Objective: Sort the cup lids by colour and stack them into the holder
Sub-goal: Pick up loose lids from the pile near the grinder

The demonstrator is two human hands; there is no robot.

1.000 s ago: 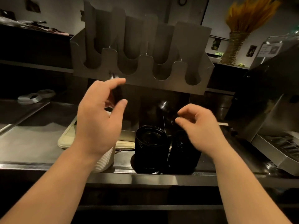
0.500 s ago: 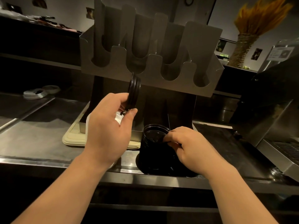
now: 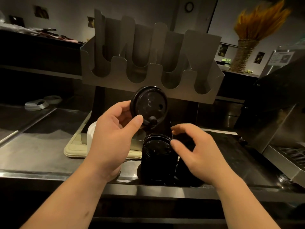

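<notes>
A black lid (image 3: 148, 105) pinched in the left hand (image 3: 112, 139) just under the front edge of the holder (image 3: 148, 80); the right hand (image 3: 198, 154) slack-fingered, unladen, over the lid stack (image 3: 156, 157).

Dim-lit room. Grey wall (image 3: 66, 7) with small pictures (image 3: 41, 12); dark shelf (image 3: 33, 38), left; steel tabletop (image 3: 33, 156); metal machine (image 3: 280, 103), right; dried orange grass bundle (image 3: 259, 23) in woven vase (image 3: 242, 53).

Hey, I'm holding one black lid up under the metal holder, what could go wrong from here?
The left hand pinches the round black plastic lid only at its rim, so it might slip. The right hand hovers beside the tall stack of black lids near the front edge of the steel counter; a knock could topple it.
</notes>
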